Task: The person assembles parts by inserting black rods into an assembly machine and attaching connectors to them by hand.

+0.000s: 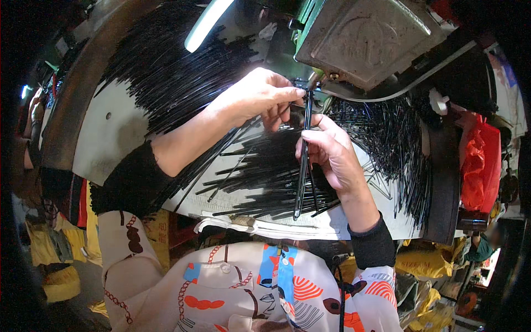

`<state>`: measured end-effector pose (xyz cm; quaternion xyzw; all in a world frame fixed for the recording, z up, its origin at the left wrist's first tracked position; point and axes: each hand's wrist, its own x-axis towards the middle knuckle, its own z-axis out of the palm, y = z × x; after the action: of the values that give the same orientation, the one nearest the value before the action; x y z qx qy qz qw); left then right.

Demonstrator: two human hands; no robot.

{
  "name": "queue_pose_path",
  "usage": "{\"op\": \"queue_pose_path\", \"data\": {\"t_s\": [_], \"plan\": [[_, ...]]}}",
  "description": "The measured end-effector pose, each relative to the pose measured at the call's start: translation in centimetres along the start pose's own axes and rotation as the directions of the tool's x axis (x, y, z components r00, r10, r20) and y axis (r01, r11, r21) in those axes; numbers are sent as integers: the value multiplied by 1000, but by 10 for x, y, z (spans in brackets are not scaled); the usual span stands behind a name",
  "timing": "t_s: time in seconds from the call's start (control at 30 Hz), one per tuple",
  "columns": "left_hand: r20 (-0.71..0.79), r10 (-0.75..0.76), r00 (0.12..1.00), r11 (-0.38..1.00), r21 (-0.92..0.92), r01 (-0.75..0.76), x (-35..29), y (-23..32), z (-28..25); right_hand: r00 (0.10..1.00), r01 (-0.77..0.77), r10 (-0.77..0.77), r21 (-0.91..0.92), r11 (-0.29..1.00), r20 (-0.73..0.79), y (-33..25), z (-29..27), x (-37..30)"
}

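Note:
My left hand (257,98) pinches the top end of a thin black rod (303,166) right under the grey metal machine head (368,39). My right hand (331,152) grips the same rod lower down, holding it nearly upright. Its lower end hangs over a loose pile of black rods (265,177) on the white work table (119,133).
Large heaps of black rods lie at the back left (171,72) and at the right (395,138) of the table. A lit tube lamp (207,22) hangs above. A red bag (480,166) sits at the right edge, yellow sacks below.

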<state>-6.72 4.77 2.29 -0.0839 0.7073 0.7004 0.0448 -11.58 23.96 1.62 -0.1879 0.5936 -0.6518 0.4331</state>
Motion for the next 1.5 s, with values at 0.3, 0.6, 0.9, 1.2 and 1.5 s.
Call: {"op": "queue_pose_path", "data": {"t_s": [0.3, 0.6, 0.9, 1.2, 1.5], "plan": [[59, 38, 998, 998, -54, -35, -5, 3, 0, 997, 60, -58, 21, 998, -58, -2, 8, 1], [76, 22, 997, 995, -96, -14, -4, 0, 0, 993, 106, -106, -2, 994, -45, -4, 4, 5], [80, 95, 992, 994, -57, -91, -4, -2, 4, 992, 119, -118, 5, 993, -44, -3, 7, 8], [57, 85, 995, 996, 11, -86, 1, -3, 4, 991, 121, -123, -27, 992, -61, -3, 4, 12], [58, 32, 998, 999, -16, -31, 4, -4, 3, 995, 85, -82, 42, 996, -65, -3, 3, 13]]}}
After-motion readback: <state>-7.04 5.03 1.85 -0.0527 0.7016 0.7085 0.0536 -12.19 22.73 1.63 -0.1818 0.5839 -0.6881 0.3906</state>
